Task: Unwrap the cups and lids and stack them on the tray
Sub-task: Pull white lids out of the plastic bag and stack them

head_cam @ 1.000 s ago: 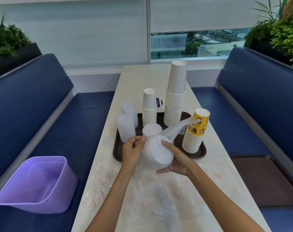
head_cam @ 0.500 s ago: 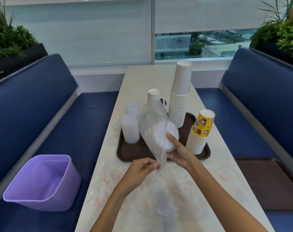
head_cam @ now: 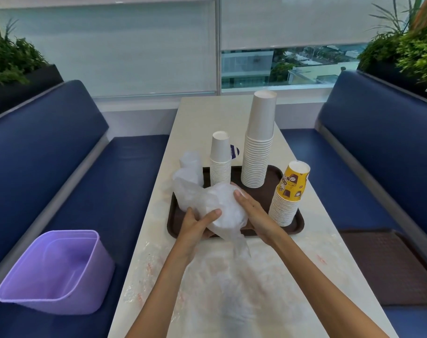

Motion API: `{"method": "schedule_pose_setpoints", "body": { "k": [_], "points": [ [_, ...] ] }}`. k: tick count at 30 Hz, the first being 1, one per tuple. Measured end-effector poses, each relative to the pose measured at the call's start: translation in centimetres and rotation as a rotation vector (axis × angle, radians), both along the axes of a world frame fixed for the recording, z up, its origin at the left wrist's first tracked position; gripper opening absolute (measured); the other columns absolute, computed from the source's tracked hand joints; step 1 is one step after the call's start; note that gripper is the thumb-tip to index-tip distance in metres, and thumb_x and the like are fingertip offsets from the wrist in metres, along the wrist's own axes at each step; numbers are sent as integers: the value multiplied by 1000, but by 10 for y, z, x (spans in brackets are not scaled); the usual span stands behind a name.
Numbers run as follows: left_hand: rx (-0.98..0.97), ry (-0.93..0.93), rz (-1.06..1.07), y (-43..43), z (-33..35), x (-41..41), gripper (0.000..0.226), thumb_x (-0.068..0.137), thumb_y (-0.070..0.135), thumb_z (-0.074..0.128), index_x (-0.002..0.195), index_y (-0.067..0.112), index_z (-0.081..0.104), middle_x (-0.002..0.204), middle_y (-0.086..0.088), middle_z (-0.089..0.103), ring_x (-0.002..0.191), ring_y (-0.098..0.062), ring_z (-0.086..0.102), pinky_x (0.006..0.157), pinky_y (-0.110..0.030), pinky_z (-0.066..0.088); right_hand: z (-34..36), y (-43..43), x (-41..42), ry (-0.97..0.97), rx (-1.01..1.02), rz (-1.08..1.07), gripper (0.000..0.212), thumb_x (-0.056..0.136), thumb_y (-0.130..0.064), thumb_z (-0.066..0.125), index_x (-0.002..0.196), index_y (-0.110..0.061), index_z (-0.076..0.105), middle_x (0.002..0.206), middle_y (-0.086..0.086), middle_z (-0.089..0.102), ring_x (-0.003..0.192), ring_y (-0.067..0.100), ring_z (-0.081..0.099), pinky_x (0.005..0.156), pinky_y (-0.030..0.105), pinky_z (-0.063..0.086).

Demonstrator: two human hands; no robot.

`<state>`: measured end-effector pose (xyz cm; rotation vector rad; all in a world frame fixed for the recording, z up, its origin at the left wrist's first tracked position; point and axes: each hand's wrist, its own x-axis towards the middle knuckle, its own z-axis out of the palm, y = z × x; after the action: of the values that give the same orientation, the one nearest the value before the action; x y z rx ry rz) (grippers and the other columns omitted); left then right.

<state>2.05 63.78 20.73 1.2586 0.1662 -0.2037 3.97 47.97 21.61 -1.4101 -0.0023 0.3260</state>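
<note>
A brown tray (head_cam: 296,225) sits mid-table. On it stand a tall white cup stack (head_cam: 257,147), a shorter white cup stack (head_cam: 219,162) and a yellow-topped cup stack (head_cam: 289,193). Clear plastic cups (head_cam: 190,164) stand at the tray's left edge. Over the tray's front I hold a stack of white lids in a clear plastic wrapper (head_cam: 222,208). My left hand (head_cam: 195,228) grips the wrapper from the left, thumb on top. My right hand (head_cam: 254,213) rests against the bundle's right side with fingers nearly straight.
Loose clear plastic wrap (head_cam: 207,284) lies on the table near me. A purple bin (head_cam: 54,272) sits on the left blue bench. A second brown tray (head_cam: 388,264) lies on the right bench. A purple-and-white label (head_cam: 234,151) shows behind the short stack.
The wrapped lid bundle came down from upright to lying over the tray's front. My left hand moved up from the wrapper's loose end to grip the bundle; the right hand shifted to its side.
</note>
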Motion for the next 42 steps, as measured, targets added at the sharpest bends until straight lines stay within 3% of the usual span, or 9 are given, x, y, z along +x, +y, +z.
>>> {"method": "schedule_pose_setpoints", "body": {
  "k": [4, 12, 20, 27, 30, 34, 37, 39, 42],
  "points": [
    [-139, -9, 12, 0, -6, -1, 66, 70, 16, 78, 127, 26, 48, 120, -2, 63, 110, -24, 62, 78, -45, 57, 1, 1, -1, -91, 42, -172, 23, 95, -25, 51, 113, -22, 65, 101, -7, 70, 91, 4, 66, 71, 19, 55],
    [-135, 31, 99, -2, -10, 4, 80, 66, 25, 72, 140, 22, 38, 131, -5, 56, 118, -26, 55, 83, -46, 56, -3, -6, -2, 44, 175, -311, 9, 88, -19, 62, 88, -12, 68, 92, 5, 68, 87, 19, 63, 53, 25, 54],
    [-274, 114, 199, -27, -10, 5, 35, 88, 14, 59, 122, 15, 51, 114, -8, 62, 101, -23, 61, 73, -41, 55, -44, -11, -12, 259, 228, -322, 28, 97, -13, 48, 120, -3, 61, 117, 18, 65, 105, 33, 61, 74, 35, 55],
    [-260, 117, 208, -33, -13, 3, 19, 89, 10, 59, 105, 20, 55, 108, -6, 63, 97, -24, 62, 72, -39, 53, -54, -20, -36, 379, -149, 13, 21, 95, -7, 49, 106, -13, 66, 101, 7, 69, 90, 18, 63, 78, 30, 55],
    [-199, 105, 227, -27, -13, 2, 27, 87, 11, 62, 112, 19, 53, 114, -5, 61, 98, -21, 61, 71, -36, 51, -41, -28, -23, 206, -357, -162, 27, 94, -3, 49, 114, -16, 62, 113, 7, 64, 98, 17, 60, 81, 26, 49],
    [-107, 77, 238, -24, -12, 1, 39, 86, 14, 66, 121, 18, 49, 113, -6, 61, 92, -20, 60, 64, -31, 45, -15, -20, -7, -2, -81, -266, 53, 90, -23, 61, 137, -29, 35, 125, -6, 56, 119, 16, 52, 103, 36, 42],
    [-37, 45, 209, -28, -9, 2, 43, 84, 17, 69, 120, 23, 47, 113, -1, 61, 99, -20, 62, 73, -33, 51, -4, -4, -7, -51, -33, -134, 67, 77, -41, 71, 129, -34, 31, 114, -17, 55, 101, 2, 57, 77, 21, 54],
    [34, 4, 181, -29, -4, 1, 55, 78, 22, 75, 123, 26, 42, 115, 3, 57, 103, -17, 61, 81, -34, 55, -8, 3, -6, -9, 24, -163, 61, 76, -42, 67, 128, -29, 40, 121, -7, 58, 101, 6, 60, 74, 22, 54],
    [160, -81, 76, -25, -6, -2, 78, 68, 32, 81, 132, 29, 37, 125, 7, 51, 112, -14, 57, 91, -33, 54, -15, 5, -4, 191, 294, -216, 67, 70, -46, 66, 130, -17, 51, 121, 12, 65, 107, 26, 64, 85, 41, 55]
  ]
}}
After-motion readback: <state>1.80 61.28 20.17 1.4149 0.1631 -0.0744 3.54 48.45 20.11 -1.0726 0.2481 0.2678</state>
